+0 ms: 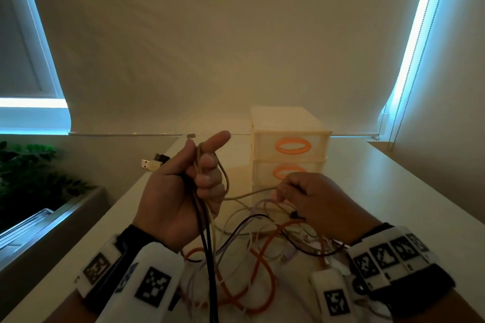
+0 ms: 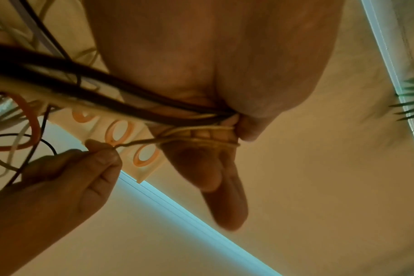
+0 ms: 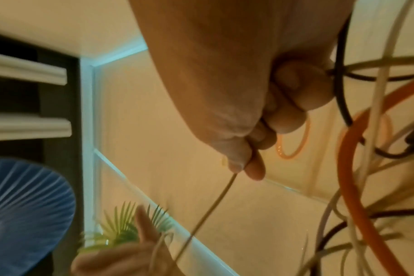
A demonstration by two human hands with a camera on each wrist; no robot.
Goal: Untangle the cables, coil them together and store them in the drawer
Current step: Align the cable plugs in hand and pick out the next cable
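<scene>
A tangle of cables (image 1: 252, 252) in orange, black, white and lilac lies on the white table (image 1: 393, 191) in front of me. My left hand (image 1: 183, 186) is raised above it and grips a bundle of black and beige cables (image 2: 135, 112), with beige loops wound round the fingers and the index finger pointing out. A thin beige cable (image 1: 249, 194) runs from that hand to my right hand (image 1: 309, 202), which pinches it (image 3: 225, 190) between thumb and forefinger. Behind stands a cream drawer unit (image 1: 288, 149) with orange oval handles (image 1: 293, 145), its drawers closed.
A USB plug (image 1: 147, 164) and a black connector stick out to the left of my left hand. Green plants (image 1: 31, 173) sit below the table's left edge. A roller blind hangs behind the table, its bead chain (image 1: 409, 81) at the right.
</scene>
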